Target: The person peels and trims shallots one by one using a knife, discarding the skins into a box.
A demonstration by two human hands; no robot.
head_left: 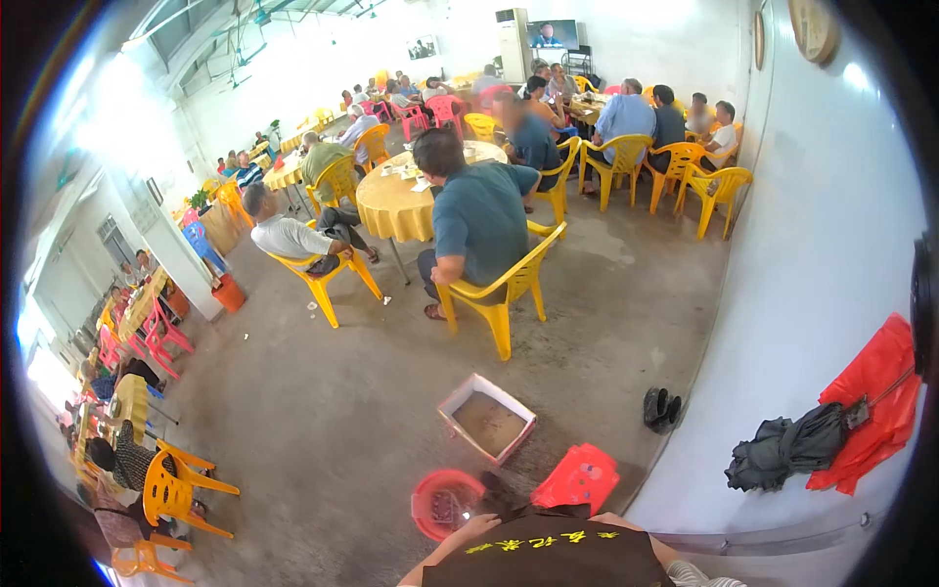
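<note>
A dark apron (548, 556) with yellow lettering spreads across the bottom of the view. My left hand (476, 526) is at its left edge, close to a red basin (423, 505) with something clear and shiny inside. At the apron's right edge is my right hand (616, 521), just below a red plastic stool (579, 476). The fingers of both hands are small and partly covered, so I cannot make out whether either one grips the cloth. A dark shoe (501, 492) shows between the basin and the stool.
An open cardboard box (448, 419) lies on the concrete floor ahead. Black boots (662, 409) stand by the right wall, where a dark umbrella (787, 455) and red plastic bag (875, 406) hang. Beyond, several people sit on yellow chairs (528, 269) around cloth-covered tables (391, 210).
</note>
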